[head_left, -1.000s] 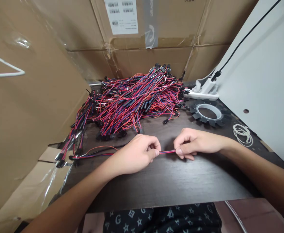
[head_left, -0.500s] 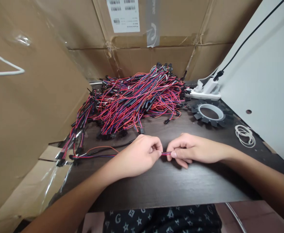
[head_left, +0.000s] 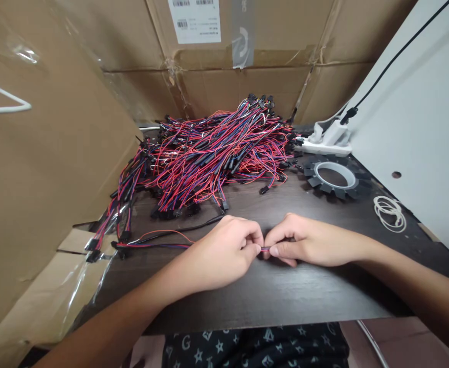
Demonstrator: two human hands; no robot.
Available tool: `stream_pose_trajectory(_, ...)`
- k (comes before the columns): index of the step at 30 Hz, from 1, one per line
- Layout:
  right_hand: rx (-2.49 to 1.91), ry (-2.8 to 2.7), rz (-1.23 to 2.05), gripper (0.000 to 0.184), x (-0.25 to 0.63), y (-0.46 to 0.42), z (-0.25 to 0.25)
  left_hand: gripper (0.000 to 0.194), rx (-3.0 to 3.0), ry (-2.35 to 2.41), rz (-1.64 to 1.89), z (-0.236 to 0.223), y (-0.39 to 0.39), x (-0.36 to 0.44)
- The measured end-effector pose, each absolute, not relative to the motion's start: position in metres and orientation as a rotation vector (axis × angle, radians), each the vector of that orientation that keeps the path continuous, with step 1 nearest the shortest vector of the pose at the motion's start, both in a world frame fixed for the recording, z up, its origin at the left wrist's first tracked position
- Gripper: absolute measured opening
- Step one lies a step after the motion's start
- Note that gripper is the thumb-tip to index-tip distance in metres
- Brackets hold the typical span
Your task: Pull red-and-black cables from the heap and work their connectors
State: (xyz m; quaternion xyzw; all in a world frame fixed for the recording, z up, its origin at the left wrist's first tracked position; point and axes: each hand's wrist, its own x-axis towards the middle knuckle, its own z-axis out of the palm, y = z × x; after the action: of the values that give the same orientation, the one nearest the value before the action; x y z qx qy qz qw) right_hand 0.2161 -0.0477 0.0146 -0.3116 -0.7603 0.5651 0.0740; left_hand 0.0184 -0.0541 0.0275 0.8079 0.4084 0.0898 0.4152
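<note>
My left hand [head_left: 224,250] is closed in a pinch on a thin bundle of red and blue wires [head_left: 171,246]. The bundle runs leftward from under that wrist to black connectors on the tabletop. Just right of it, my right hand [head_left: 312,241] pinches the same wires between thumb and index finger. Only a short stretch shows between the fingertips, with a dark part and a pink strand; whether the dark part is tape I cannot tell. An orange wire [head_left: 163,231] and a black cable [head_left: 186,228] lie behind the bundle.
A large heap of wire harnesses [head_left: 209,158] lies at the back, with more harnesses [head_left: 127,189] along the left. A tape roll with black strips round it [head_left: 353,179], a white power strip [head_left: 326,147] and a coiled pale cord [head_left: 389,213] are on the right. Cardboard [head_left: 243,92] stands behind.
My hands have come closer together, so less wire shows between them. My left hand has shifted slightly right. The whole view has tilted a little.
</note>
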Motion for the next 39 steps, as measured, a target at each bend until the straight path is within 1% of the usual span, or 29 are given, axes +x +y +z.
stream_pose_trajectory(2, -0.929, -2.222, 1.754, 0.022, 0.217, -0.047, 0.012, 0.016, 2.026, 1.031, 0.224, 0.028, -0.053, 0.019)
stream_pose_trajectory(6, -0.941, -2.135, 1.844, 0.026, 0.218, -0.047, 0.009, 0.016, 1.990, 1.030, 0.206, 0.029, -0.052, 0.018)
stream_pose_trajectory(13, -0.868, -2.092, 1.885, 0.029, 0.218, -0.049, 0.009, 0.015, 1.882, 1.021, 0.182, 0.032, -0.052, 0.015)
stream_pose_trajectory(19, -0.858, -2.177, 1.839, 0.024, 0.219, -0.048, 0.011, 0.016, 1.858, 0.972, 0.132, 0.030, -0.047, 0.012)
stream_pose_trajectory(25, -0.945, -2.087, 1.896, 0.013, 0.219, -0.050, 0.011, 0.012, 1.927, 0.970, 0.104, 0.030, -0.045, 0.012)
stream_pose_trajectory(29, -0.901, -2.098, 1.901, 0.013, 0.219, -0.051, 0.010, 0.011, 1.919, 0.944, 0.034, 0.032, -0.044, 0.011)
stream_pose_trajectory(34, -0.855, -2.105, 1.878, 0.014, 0.221, -0.050, 0.011, 0.012, 1.886, 0.909, 0.036, 0.033, -0.042, 0.008)
stream_pose_trajectory(39, -0.870, -2.143, 1.816, 0.015, 0.220, -0.049, 0.013, 0.008, 1.684, 0.946, -0.026, 0.033, -0.041, 0.008)
